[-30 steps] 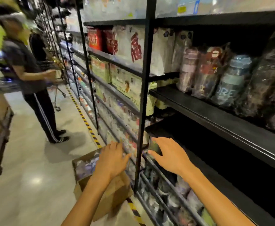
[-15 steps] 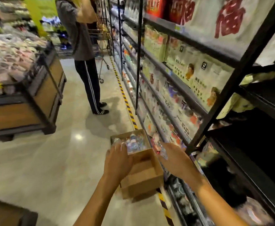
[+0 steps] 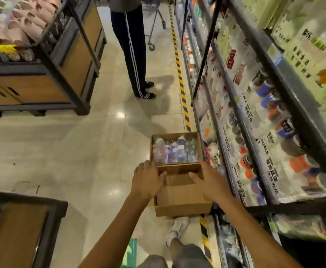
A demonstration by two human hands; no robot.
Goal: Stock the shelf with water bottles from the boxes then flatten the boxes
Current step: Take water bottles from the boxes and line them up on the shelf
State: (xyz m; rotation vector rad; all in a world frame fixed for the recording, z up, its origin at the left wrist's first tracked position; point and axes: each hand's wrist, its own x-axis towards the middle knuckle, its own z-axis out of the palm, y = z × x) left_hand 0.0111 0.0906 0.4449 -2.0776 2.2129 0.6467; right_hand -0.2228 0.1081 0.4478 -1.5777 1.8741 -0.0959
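Tiled floor, two cardboard boxes

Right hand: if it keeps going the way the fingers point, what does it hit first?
Likely the inside of the near cardboard box: the right hand points forward and left over its open top, short of the water bottles. Depth unclear.

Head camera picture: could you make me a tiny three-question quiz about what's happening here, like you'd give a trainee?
1. True or false: the far box on the floor holds water bottles.
2. Which hand is at the near box's left edge? A) left hand B) right hand
3. Fill in: the shelf stands on the person's ____ side.

Key: 1 true; 2 A; 3 right.
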